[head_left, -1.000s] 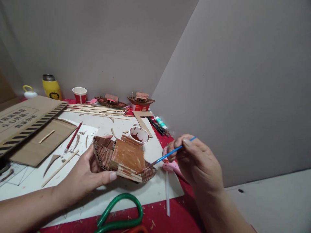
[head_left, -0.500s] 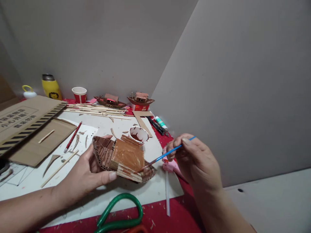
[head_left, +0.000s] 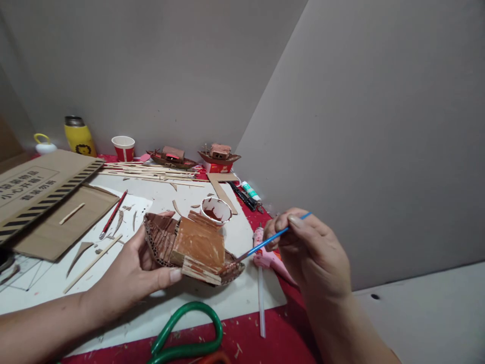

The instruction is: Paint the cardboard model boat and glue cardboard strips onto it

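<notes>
A small cardboard model boat (head_left: 200, 241), coated in brown paint with a strip of paler bare wood along its near side, is held up above the white board. My left hand (head_left: 142, 273) grips its left end, thumb on the near side and the other fingers mostly hidden behind. Pinched in my right hand (head_left: 308, 247) is a blue paintbrush (head_left: 265, 241), its bristles touching the boat's right end. Just behind the boat stands a white paper cup (head_left: 216, 211) with brown paint inside and smears on its rim.
Green-handled scissors (head_left: 189, 349) lie at the front edge. A pink glue gun (head_left: 271, 260) with a clear glue stick rests on the right. Two finished-looking boats (head_left: 172, 156), thin wooden sticks (head_left: 155, 172) and a yellow bottle (head_left: 79, 137) line the back. Cardboard sheets (head_left: 49, 187) cover the left.
My right hand has shifted slightly to the right, drawing the brush tip from the near wooden strip toward the boat's right end. My left hand and the boat are nearly still.
</notes>
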Tool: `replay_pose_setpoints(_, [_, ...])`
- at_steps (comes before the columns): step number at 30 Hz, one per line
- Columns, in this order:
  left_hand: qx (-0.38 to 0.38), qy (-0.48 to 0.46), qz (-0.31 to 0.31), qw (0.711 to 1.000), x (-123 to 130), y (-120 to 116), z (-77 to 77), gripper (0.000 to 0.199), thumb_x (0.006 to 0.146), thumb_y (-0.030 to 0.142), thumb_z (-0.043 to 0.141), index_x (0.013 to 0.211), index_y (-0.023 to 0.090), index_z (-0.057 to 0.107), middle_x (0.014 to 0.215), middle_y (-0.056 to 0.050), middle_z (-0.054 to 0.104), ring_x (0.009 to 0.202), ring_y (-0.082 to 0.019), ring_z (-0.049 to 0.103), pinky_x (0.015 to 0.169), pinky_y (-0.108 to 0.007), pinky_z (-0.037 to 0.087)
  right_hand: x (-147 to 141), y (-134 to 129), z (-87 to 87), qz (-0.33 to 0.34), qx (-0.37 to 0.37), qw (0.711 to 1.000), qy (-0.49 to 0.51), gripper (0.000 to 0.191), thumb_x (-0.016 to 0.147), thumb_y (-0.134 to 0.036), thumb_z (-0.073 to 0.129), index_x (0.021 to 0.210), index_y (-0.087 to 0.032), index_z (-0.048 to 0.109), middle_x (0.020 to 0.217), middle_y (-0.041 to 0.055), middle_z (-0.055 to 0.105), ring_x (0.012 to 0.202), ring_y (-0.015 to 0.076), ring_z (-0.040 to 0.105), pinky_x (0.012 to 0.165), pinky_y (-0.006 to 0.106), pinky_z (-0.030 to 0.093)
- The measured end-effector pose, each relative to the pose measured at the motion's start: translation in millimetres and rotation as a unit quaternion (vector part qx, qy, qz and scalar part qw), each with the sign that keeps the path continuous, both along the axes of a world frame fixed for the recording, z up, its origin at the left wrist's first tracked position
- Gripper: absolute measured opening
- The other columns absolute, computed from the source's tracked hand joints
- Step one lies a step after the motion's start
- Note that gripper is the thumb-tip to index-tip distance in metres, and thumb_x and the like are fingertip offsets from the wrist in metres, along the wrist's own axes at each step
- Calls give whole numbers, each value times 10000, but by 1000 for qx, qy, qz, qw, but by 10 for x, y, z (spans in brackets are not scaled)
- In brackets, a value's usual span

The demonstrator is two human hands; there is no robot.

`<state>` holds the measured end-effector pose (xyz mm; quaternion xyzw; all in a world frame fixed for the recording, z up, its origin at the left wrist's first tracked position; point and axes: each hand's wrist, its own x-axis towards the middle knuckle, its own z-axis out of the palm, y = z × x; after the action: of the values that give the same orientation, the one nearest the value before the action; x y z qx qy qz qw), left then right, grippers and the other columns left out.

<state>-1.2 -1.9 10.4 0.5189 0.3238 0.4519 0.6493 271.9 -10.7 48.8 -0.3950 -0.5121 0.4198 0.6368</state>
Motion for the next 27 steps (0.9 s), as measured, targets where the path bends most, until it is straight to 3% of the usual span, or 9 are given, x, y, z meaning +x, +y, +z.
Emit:
replay_pose_setpoints(5, [-1, -7, -3, 1000, 8, 22, -26, 1062, 677, 307, 876, 1541, 193, 269, 1367, -198, 637, 1227, -342, 636, 1011, -389, 547, -1, 3, 10, -24, 36, 999, 15, 207, 835, -368, 741, 701, -214, 707, 598, -2, 606, 551, 133, 594, 492, 231, 520])
replay_pose_setpoints(12, [-8, -15, -13, 1000, 30, 41, -60, 1077, 702, 271, 861, 1563, 220, 217, 1394, -175, 622, 1245, -335, 624, 1023, -391, 539, -124, -84, -56, 29, 56, 998, 21, 186, 906, -386, 685, 838, -227, 752, 749, 28, 712, 630, 159, 687, 547, 260, 576])
replay_pose_setpoints(20, [-9, -23, -24, 999, 26, 24, -51, 1087, 708, 255, 860, 1566, 232, 193, 1417, -172, 603, 1249, -319, 624, 1023, -372, 539, -125, -79, -75, 42, 54, 998, 1, 184, 921, -370, 671, 849, -220, 749, 757, 32, 714, 572, 139, 660, 474, 230, 538])
replay_pose_setpoints(27, [-3, -13, -26, 1000, 8, 30, -71, 1035, 714, 254, 858, 1547, 213, 244, 1439, -182, 581, 1269, -321, 609, 1044, -378, 524, -128, -110, -65, 34, 69, 997, 7, 176, 915, -369, 679, 845, -224, 751, 777, 29, 711, 648, 165, 691, 561, 277, 583])
